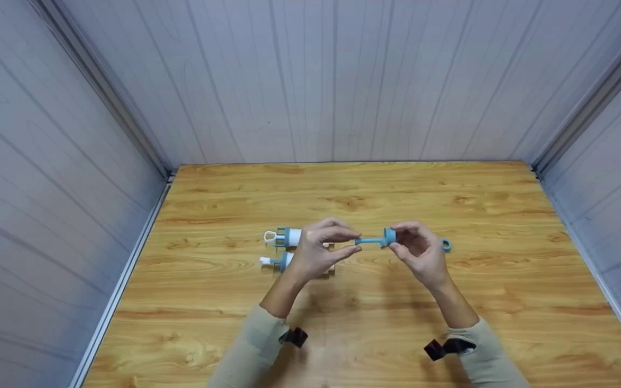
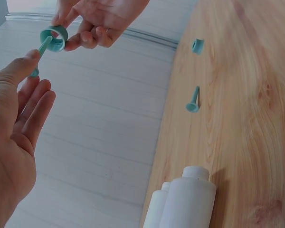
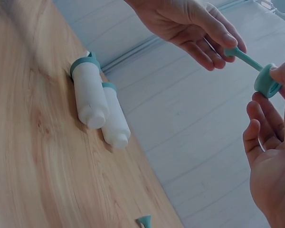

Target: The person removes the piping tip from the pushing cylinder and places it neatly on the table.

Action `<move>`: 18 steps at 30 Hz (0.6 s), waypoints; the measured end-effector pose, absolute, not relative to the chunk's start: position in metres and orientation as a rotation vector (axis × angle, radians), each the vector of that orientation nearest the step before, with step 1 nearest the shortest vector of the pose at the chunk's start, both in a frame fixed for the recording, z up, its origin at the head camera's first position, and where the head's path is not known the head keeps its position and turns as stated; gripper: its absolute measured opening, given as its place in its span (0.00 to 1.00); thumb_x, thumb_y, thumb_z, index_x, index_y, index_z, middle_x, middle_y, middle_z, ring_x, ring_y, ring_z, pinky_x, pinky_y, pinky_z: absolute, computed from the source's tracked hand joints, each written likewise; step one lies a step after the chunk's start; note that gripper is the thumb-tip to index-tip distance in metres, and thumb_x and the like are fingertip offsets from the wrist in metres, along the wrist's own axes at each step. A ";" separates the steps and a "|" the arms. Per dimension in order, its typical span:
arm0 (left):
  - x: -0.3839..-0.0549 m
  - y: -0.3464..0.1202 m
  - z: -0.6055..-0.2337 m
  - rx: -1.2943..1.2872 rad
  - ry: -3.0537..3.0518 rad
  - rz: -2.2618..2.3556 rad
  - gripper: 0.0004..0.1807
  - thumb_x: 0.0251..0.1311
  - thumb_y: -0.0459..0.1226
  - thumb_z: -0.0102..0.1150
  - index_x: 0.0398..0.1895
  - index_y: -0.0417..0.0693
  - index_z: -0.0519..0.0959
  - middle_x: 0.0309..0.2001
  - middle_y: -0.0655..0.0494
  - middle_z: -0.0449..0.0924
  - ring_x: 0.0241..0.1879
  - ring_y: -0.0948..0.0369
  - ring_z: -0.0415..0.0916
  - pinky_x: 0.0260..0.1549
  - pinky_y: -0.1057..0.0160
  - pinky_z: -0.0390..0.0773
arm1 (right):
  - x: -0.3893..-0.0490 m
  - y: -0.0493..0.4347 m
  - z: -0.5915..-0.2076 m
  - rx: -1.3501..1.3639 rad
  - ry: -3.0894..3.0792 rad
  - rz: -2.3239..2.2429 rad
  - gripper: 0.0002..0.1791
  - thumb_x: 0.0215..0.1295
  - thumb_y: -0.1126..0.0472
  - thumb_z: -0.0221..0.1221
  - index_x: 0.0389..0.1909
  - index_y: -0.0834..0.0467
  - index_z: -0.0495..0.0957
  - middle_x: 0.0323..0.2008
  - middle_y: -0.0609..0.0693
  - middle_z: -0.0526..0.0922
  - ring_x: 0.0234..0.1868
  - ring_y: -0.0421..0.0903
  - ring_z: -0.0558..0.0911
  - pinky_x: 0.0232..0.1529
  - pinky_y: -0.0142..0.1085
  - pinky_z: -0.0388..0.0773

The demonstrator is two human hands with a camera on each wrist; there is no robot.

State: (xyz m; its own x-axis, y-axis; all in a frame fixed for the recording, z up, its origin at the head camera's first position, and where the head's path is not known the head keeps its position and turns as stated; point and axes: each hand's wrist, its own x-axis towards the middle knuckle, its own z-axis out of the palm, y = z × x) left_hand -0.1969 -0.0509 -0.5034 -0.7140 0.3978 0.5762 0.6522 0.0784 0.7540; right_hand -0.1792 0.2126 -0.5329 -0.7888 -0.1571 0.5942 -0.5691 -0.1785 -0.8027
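Observation:
Above the table, my left hand [image 1: 321, 247] pinches the small flared end of a thin teal stem [image 1: 371, 240] between thumb and fingertips. My right hand [image 1: 421, 254] holds a short teal ring-shaped cap [image 1: 390, 237] by its rim, with the thumb and fingers on opposite sides. The stem's thin end meets the ring cap [image 3: 265, 84]; how far it reaches in cannot be told. In the left wrist view, the ring cap [image 2: 54, 39] faces the camera with its hollow side, and the stem [image 2: 43, 51] points into it.
Two white bottles [image 3: 91, 94] [image 3: 115, 116] with teal fittings lie side by side on the wooden table [image 1: 343, 199], left of centre. One fitting carries a white loop [image 1: 270, 236]. Another teal ring [image 2: 197, 46] and another flared teal stem [image 2: 193, 102] are on the table. Pale panels [image 1: 310, 81] enclose it.

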 end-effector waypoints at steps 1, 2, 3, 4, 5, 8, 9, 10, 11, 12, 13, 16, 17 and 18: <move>-0.197 -0.051 -0.503 -1.062 -2.136 -1.689 0.11 0.66 0.30 0.79 0.49 0.35 0.93 0.47 0.40 0.90 0.49 0.47 0.94 0.55 0.61 0.92 | -0.179 0.215 -0.533 0.830 -1.804 2.040 0.18 0.65 0.88 0.56 0.56 0.86 0.72 0.52 0.39 0.91 0.50 0.34 0.89 0.52 0.27 0.87; -0.197 -0.050 -0.504 -1.058 -2.144 -1.692 0.11 0.66 0.30 0.79 0.49 0.35 0.93 0.47 0.40 0.90 0.49 0.47 0.94 0.55 0.61 0.92 | -0.179 0.218 -0.533 0.822 -1.806 2.036 0.18 0.66 0.88 0.57 0.56 0.86 0.72 0.52 0.39 0.91 0.50 0.34 0.89 0.52 0.27 0.87; -0.197 -0.050 -0.503 -1.056 -2.151 -1.692 0.11 0.66 0.30 0.79 0.49 0.36 0.93 0.47 0.40 0.90 0.49 0.47 0.94 0.55 0.61 0.92 | -0.180 0.220 -0.533 0.818 -1.806 2.030 0.17 0.66 0.87 0.57 0.56 0.87 0.72 0.52 0.39 0.91 0.49 0.34 0.89 0.52 0.27 0.87; -0.196 -0.049 -0.503 -1.053 -2.157 -1.693 0.11 0.66 0.31 0.79 0.50 0.37 0.93 0.47 0.41 0.90 0.49 0.47 0.94 0.55 0.61 0.92 | -0.180 0.223 -0.534 0.812 -1.805 2.024 0.17 0.67 0.87 0.58 0.56 0.87 0.72 0.51 0.39 0.91 0.49 0.34 0.89 0.52 0.27 0.87; -0.196 -0.048 -0.502 -1.052 -2.164 -1.694 0.11 0.67 0.31 0.79 0.50 0.38 0.94 0.47 0.41 0.90 0.49 0.48 0.94 0.55 0.62 0.92 | -0.180 0.225 -0.534 0.806 -1.803 2.018 0.17 0.68 0.85 0.59 0.55 0.87 0.72 0.51 0.39 0.91 0.49 0.35 0.88 0.52 0.27 0.87; -0.196 -0.043 -0.501 -1.053 -2.182 -1.697 0.11 0.67 0.32 0.79 0.50 0.39 0.94 0.48 0.42 0.90 0.50 0.48 0.94 0.56 0.62 0.92 | -0.180 0.233 -0.537 0.795 -1.786 2.012 0.16 0.71 0.81 0.63 0.55 0.86 0.73 0.50 0.40 0.91 0.48 0.36 0.88 0.51 0.27 0.87; -0.196 -0.042 -0.500 -1.056 -2.185 -1.700 0.11 0.67 0.32 0.79 0.50 0.39 0.94 0.48 0.42 0.90 0.50 0.48 0.93 0.56 0.62 0.92 | -0.180 0.235 -0.538 0.791 -1.781 2.012 0.17 0.72 0.80 0.64 0.55 0.86 0.73 0.50 0.40 0.91 0.48 0.37 0.88 0.51 0.27 0.87; -0.196 -0.040 -0.500 -1.059 -2.190 -1.701 0.11 0.68 0.32 0.79 0.50 0.39 0.94 0.48 0.42 0.90 0.51 0.48 0.93 0.56 0.62 0.92 | -0.180 0.238 -0.539 0.785 -1.775 2.013 0.17 0.72 0.78 0.65 0.55 0.86 0.73 0.50 0.41 0.91 0.48 0.38 0.88 0.51 0.27 0.87; -0.196 -0.038 -0.500 -1.062 -2.196 -1.699 0.11 0.68 0.32 0.79 0.50 0.39 0.94 0.48 0.42 0.90 0.51 0.48 0.93 0.56 0.62 0.92 | -0.180 0.241 -0.540 0.782 -1.766 2.015 0.18 0.72 0.78 0.65 0.55 0.86 0.73 0.50 0.41 0.91 0.47 0.39 0.88 0.51 0.27 0.87; -0.196 -0.036 -0.499 -1.067 -2.198 -1.699 0.11 0.68 0.32 0.79 0.51 0.39 0.94 0.48 0.42 0.90 0.51 0.48 0.93 0.56 0.63 0.92 | -0.180 0.243 -0.541 0.779 -1.757 2.018 0.17 0.72 0.78 0.65 0.55 0.86 0.74 0.50 0.42 0.91 0.48 0.39 0.89 0.52 0.27 0.87; -0.197 -0.033 -0.499 -1.072 -2.201 -1.702 0.11 0.68 0.32 0.78 0.51 0.39 0.94 0.48 0.42 0.90 0.51 0.48 0.93 0.56 0.63 0.92 | -0.179 0.246 -0.542 0.769 -1.752 2.018 0.17 0.72 0.78 0.65 0.55 0.86 0.74 0.50 0.42 0.91 0.48 0.39 0.89 0.52 0.27 0.87; -0.197 -0.027 -0.498 -1.087 -2.207 -1.704 0.11 0.68 0.33 0.78 0.51 0.41 0.94 0.48 0.43 0.90 0.51 0.49 0.92 0.57 0.64 0.91 | -0.178 0.254 -0.544 0.746 -1.741 2.013 0.16 0.69 0.84 0.62 0.55 0.85 0.75 0.49 0.42 0.91 0.48 0.37 0.89 0.53 0.27 0.87; -0.198 -0.025 -0.498 -1.092 -2.207 -1.708 0.11 0.68 0.33 0.78 0.51 0.41 0.94 0.48 0.43 0.91 0.51 0.49 0.92 0.57 0.64 0.91 | -0.177 0.256 -0.545 0.740 -1.742 2.009 0.16 0.67 0.86 0.60 0.55 0.86 0.75 0.49 0.42 0.91 0.48 0.37 0.89 0.53 0.27 0.87; -0.198 -0.023 -0.498 -1.096 -2.208 -1.713 0.11 0.69 0.33 0.78 0.51 0.41 0.94 0.48 0.43 0.91 0.51 0.49 0.92 0.57 0.64 0.91 | -0.177 0.259 -0.546 0.731 -1.750 2.003 0.17 0.66 0.87 0.59 0.55 0.86 0.75 0.49 0.42 0.91 0.48 0.36 0.89 0.53 0.27 0.87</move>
State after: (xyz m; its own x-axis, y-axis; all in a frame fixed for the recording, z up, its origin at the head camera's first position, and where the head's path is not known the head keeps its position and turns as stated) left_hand -0.1980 -0.0226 -0.4981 -0.7248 0.4551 0.5172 0.6141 0.0864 0.7845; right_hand -0.1767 0.2589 -0.5456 -0.7922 -0.0521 0.6080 -0.5955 -0.1519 -0.7889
